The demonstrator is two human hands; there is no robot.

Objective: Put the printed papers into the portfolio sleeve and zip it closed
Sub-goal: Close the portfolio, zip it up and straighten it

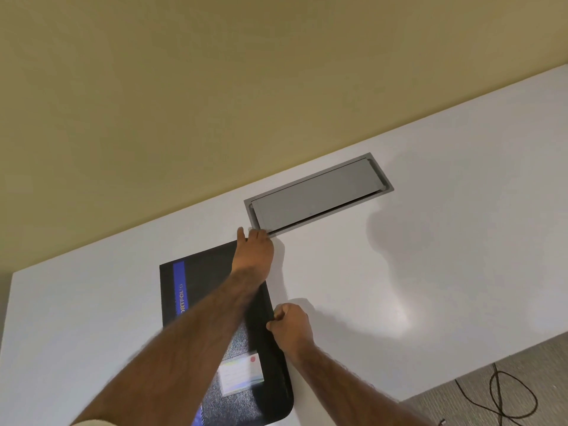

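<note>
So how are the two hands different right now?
The left hand is stretched far out, fingers flat at the portfolio sleeve's far corner; the right hand is closer in, curled into a pinch at the sleeve's right edge. The left arm crosses over the sleeve; the right arm stays beside it. Both hands touch the sleeve.

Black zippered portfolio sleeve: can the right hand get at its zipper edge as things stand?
Probably yes. The right hand is already pinched at the right edge of the black zippered portfolio sleeve; the left hand holds the far corner.
</note>
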